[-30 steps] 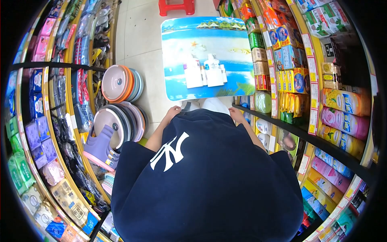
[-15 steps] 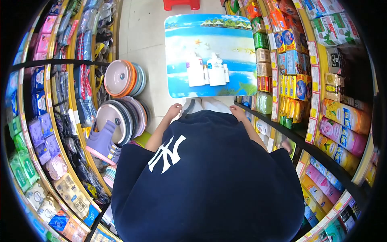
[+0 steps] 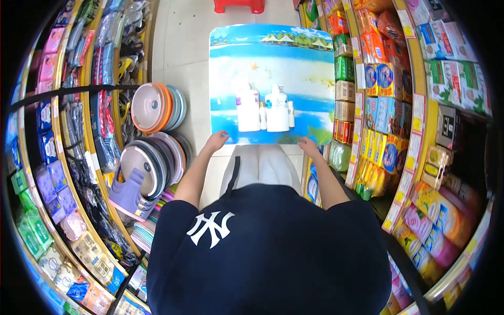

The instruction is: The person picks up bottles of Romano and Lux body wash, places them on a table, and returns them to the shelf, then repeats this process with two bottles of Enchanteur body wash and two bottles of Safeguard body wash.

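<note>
A small table [image 3: 273,52] with a printed beach picture on its top stands in the aisle in front of me. My left hand [image 3: 216,140] is closed on its near left corner. At the near right corner my right hand [image 3: 310,147] grips the edge. Near that edge of the top stand two white bottles, a plain one [image 3: 248,110] and one with a blue label [image 3: 276,109], with two thin small bottles beside them. My dark shirt fills the bottom of the view.
Shelves of boxed goods [image 3: 378,89] line the right side, close to the table. Racks of packets [image 3: 58,157] line the left. Stacked round basins [image 3: 152,107] and a purple boot [image 3: 131,191] sit on the floor at left. A red stool [image 3: 239,5] stands beyond the table.
My view has drawn back, so my pale trousers now show below the table. Both hands have come up from just under the near edge onto the table's corners.
</note>
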Action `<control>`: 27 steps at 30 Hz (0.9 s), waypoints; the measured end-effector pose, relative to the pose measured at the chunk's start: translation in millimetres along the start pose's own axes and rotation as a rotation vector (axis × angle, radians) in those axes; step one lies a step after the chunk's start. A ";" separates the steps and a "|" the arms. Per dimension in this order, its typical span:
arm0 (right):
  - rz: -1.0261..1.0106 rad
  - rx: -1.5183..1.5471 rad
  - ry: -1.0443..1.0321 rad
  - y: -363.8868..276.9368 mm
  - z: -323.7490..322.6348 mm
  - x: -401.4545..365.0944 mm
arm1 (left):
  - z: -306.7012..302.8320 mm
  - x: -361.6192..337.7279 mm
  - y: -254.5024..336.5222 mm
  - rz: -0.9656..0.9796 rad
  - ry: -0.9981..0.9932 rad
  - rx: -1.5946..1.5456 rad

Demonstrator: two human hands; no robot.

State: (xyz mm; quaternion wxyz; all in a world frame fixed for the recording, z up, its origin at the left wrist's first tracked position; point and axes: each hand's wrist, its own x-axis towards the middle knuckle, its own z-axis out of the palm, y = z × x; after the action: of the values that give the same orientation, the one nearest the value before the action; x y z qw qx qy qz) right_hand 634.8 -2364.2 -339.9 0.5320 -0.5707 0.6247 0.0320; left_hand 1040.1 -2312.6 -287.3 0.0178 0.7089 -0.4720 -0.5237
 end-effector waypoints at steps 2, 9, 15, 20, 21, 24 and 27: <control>0.071 0.074 -0.034 -14.8 -12.3 24.3 | -9.8 22.3 13.2 -0.008 0.019 -0.051; 0.101 0.011 -0.001 -40.4 -12.4 96.0 | 24.6 102.5 -3.2 -0.001 0.111 0.055; 0.074 0.413 -0.041 -35.5 2.0 127.9 | 40.8 131.0 19.5 -0.102 0.090 -0.471; 0.155 0.480 -0.005 -42.7 5.3 126.6 | 39.7 140.7 22.5 -0.121 0.105 -0.587; 0.175 0.469 -0.002 -46.7 4.4 124.7 | 38.0 140.8 23.9 -0.122 0.096 -0.610; 0.212 0.361 -0.180 -56.1 -4.4 125.8 | 36.7 142.5 29.9 -0.180 0.180 -0.691; 0.236 0.445 -0.192 -59.9 -4.1 123.2 | 34.5 143.2 32.5 -0.224 0.173 -0.707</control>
State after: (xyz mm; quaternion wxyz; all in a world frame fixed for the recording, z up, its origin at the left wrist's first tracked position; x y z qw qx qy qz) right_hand 703.7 -2471.3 -390.4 0.6938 -0.3573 0.6252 0.0095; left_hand 993.6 -2412.9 -389.9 0.2439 0.7477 -0.1786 -0.5912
